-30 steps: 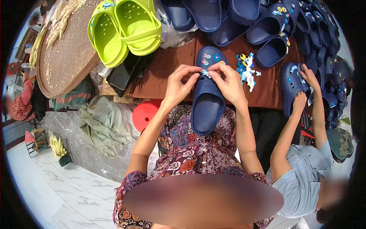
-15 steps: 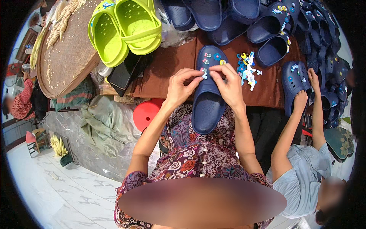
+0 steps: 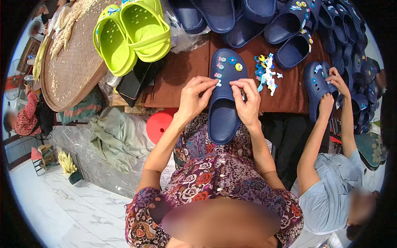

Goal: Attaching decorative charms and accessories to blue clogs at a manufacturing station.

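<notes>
A navy clog (image 3: 225,118) lies in front of me, its toe on the brown cloth and its heel out over the near edge. Candy-shaped charms (image 3: 221,66), a blue flower charm (image 3: 232,60) and a round yellow charm (image 3: 238,67) decorate its toe. At the upper's left side, the thumb and forefinger of my left hand (image 3: 194,97) are closed on a small white charm (image 3: 218,83). My right hand (image 3: 248,101) has its fingertips pinched together against the clog's right side; its other fingers are curled.
Loose colourful charms (image 3: 266,72) lie to the right on the cloth (image 3: 178,89). Lime clogs (image 3: 142,31), a black phone (image 3: 134,84) and a woven tray (image 3: 72,78) are left; navy clogs (image 3: 289,51) pile up behind. At right, a co-worker's hands (image 3: 333,91) handle another clog.
My right hand has drawn back to the right from the white charm, its thumb and forefinger coming together. My left hand stays at the charm. The co-worker's upper hand has moved onto their clog.
</notes>
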The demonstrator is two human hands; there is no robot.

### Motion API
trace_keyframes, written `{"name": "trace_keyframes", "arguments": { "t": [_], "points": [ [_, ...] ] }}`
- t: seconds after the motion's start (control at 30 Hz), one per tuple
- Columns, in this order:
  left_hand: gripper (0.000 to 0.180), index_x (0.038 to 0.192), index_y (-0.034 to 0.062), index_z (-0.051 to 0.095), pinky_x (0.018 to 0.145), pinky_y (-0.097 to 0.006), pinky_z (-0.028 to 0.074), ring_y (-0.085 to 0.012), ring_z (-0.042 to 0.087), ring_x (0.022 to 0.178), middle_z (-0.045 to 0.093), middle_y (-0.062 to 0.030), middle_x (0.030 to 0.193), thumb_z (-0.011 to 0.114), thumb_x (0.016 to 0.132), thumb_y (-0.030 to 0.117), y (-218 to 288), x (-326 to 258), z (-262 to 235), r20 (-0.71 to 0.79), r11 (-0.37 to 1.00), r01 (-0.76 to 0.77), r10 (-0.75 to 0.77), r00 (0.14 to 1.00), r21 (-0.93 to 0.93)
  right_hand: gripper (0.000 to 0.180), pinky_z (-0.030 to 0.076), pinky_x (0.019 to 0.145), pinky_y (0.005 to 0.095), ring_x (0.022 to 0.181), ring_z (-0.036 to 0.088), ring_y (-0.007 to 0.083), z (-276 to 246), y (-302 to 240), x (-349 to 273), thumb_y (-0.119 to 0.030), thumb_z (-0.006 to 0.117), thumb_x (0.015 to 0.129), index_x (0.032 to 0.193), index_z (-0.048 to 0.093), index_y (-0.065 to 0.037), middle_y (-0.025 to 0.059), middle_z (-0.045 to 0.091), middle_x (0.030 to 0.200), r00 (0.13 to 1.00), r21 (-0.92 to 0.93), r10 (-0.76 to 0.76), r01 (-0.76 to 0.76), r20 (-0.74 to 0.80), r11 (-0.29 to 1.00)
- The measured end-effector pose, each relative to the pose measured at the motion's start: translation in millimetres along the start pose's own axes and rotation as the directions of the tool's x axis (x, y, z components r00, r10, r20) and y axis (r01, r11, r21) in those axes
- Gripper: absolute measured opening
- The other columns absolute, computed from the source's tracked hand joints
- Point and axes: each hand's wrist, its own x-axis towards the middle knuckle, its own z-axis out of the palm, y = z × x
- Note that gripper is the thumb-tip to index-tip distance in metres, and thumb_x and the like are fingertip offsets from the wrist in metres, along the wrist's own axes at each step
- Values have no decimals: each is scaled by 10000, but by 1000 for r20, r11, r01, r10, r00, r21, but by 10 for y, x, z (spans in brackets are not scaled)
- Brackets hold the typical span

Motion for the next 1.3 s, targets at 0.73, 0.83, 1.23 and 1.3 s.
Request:
{"name": "trace_keyframes", "arguments": {
  "t": [0.73, 0.83, 1.23, 1.3],
  "points": [
    [466, 1427, 22, 537, 1070, -438, 419, -367, 541, 1232, 571, -213, 1332, 556, 988, 178, 44, -364, 86, 48, 986, 136, -132, 990, -99, 296, 508, 821, 283, 958, 609, 166, -116, 357, -384, -106, 668, 971, 1254, 649, -25, 97, 580, 1175, 958, 171, 249, -224, -142, 959],
    [472, 1427, 30, 536, 1085, -449, 404, -372, 520, 1251, 554, -210, 1354, 555, 988, 203, 25, -304, 81, 70, 996, 61, -57, 996, -58, 316, 492, 848, 264, 973, 593, 128, -107, 333, -270, -112, 666, 977, 1274, 637, -10, 71, 575, 1162, 970, 120, 224, -212, -91, 970],
    [700, 1523, 22, 398, 1085, -433, 415, -357, 504, 1288, 491, -217, 1430, 672, 919, 245, 36, -466, 218, 49, 980, 154, -149, 988, -127, 234, 523, 829, 325, 1040, 630, 226, -68, 281, -251, -148, 723, 926, 1143, 700, -64, 95, 612, 1110, 963, 102, 250, -240, -102, 965],
    [808, 1548, 15, 341, 1025, -422, 466, -339, 532, 1253, 500, -215, 1380, 743, 873, 201, 79, -499, 259, 14, 973, 186, -186, 982, -137, 242, 522, 835, 322, 1039, 631, 216, -68, 307, -268, -143, 718, 930, 1159, 699, -64, 91, 611, 1126, 967, 113, 233, -221, -103, 969]
  ]
}}
